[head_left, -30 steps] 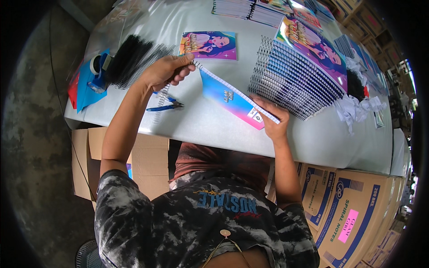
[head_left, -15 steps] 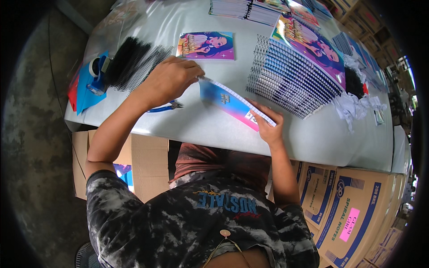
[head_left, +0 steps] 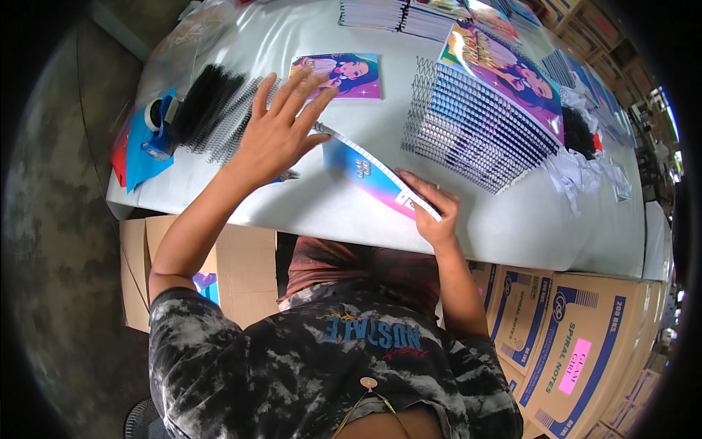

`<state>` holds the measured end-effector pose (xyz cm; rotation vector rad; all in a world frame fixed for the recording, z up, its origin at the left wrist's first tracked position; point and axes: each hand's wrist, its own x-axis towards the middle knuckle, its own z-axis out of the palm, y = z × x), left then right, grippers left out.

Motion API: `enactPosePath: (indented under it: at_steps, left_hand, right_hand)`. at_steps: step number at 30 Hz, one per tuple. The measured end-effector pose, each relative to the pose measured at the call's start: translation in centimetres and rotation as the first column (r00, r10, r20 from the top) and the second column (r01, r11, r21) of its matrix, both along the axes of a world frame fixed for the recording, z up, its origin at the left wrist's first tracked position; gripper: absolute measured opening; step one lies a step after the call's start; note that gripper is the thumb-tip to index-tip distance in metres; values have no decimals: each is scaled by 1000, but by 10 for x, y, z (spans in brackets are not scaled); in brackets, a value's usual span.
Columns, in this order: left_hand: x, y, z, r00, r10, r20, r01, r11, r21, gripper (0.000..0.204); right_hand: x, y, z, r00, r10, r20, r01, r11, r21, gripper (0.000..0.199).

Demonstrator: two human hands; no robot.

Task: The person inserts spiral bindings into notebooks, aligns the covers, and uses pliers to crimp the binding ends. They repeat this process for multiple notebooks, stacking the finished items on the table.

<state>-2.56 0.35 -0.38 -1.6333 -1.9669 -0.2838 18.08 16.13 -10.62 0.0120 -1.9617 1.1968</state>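
My right hand grips the right end of a blue and pink notebook, its bound edge facing up. My left hand is open with fingers spread, above the table by the notebook's left end. Its thumb lies close to the corner of the bound edge; whether they touch I cannot tell. A second notebook with a colourful illustrated cover lies flat beyond the left hand, partly behind its fingertips. Cutting pliers show only in part beneath the left wrist.
Left of me lie black spiral coils and a blue tape dispenser. On the right is a large stack of spiral-bound notebooks, with crumpled white paper beside it. More notebooks stand at the back. Cardboard cartons sit below the table.
My left hand has opened from a pinch at the notebook's corner and spread its fingers, covering more of the pliers. The notebook has shifted slightly left in my right hand.
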Motion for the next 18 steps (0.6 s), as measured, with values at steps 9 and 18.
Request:
enactPosePath:
  at_steps: [9,18]
  left_hand:
    - [-8,-3,-27,990,49,-136,-26,985,169,99]
    - [-34,-3,-80,979,8,204,-127,804,581,112]
  right_hand:
    - [-1,-6,3,999,-2,-37,5,997,77,34]
    - [-3,-29,4,996,27,-81,-15,989,148,32]
